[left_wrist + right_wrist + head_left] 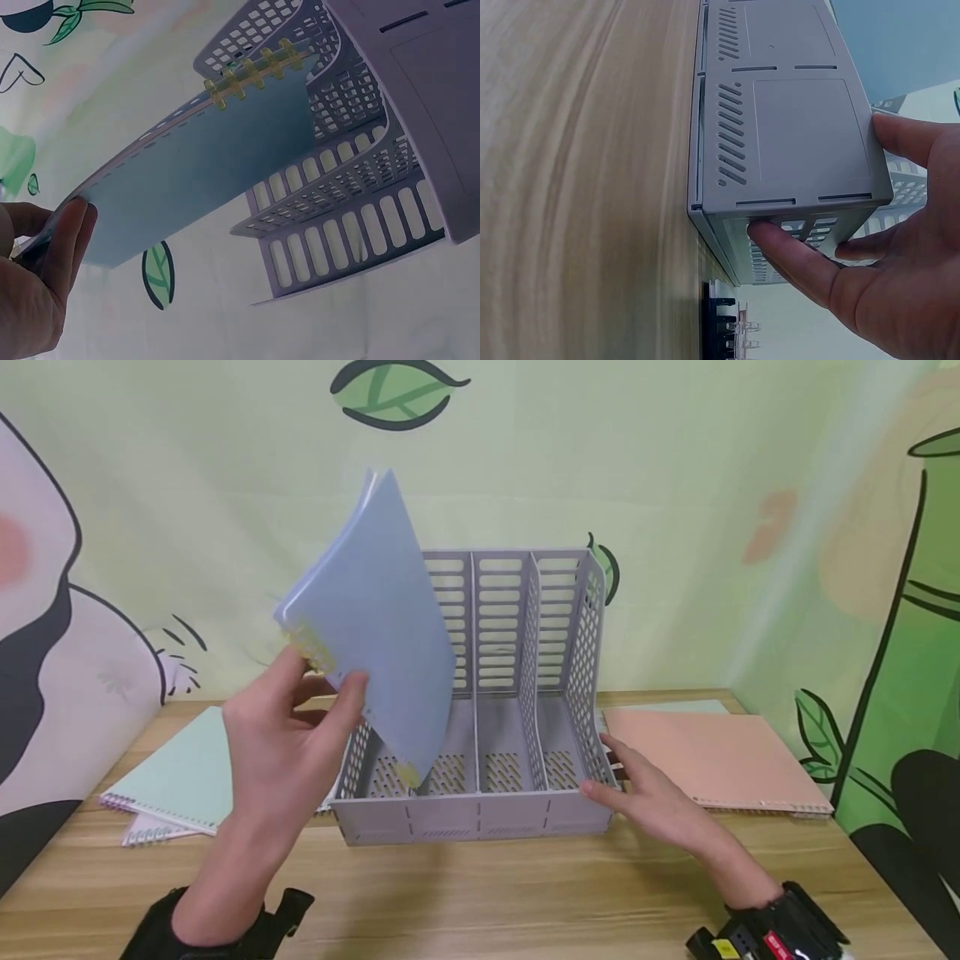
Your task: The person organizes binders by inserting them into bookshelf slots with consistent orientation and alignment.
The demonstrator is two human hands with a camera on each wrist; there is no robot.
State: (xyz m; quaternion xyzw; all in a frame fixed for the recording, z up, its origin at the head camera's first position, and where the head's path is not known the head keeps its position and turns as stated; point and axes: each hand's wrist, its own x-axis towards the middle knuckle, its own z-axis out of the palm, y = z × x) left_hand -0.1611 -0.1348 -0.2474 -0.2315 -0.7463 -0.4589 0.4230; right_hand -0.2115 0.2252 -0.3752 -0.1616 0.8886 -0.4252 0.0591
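Observation:
My left hand point(288, 735) pinches a blue ring-bound notebook point(375, 610) between thumb and fingers near its spine. The notebook is tilted and slightly bowed, its lower corner dipping over the left compartments of a grey-purple file rack point(472, 820). Yellow binding rings point(255, 75) run along the spine in the left wrist view. At the rack's front right corner, my right hand point(660, 802) grips the plastic. In the right wrist view one digit lies on the front rim and other fingers point(795, 259) press against the perforated side wall.
Left of the rack lie a mint-green spiral notebook point(180, 768) and a whitish one point(153, 832) partly under it. On the right, a peach notebook point(720, 752) overlaps a pale green one point(697, 706). A printed cloth point(675, 460) hangs behind the wooden table point(525, 902).

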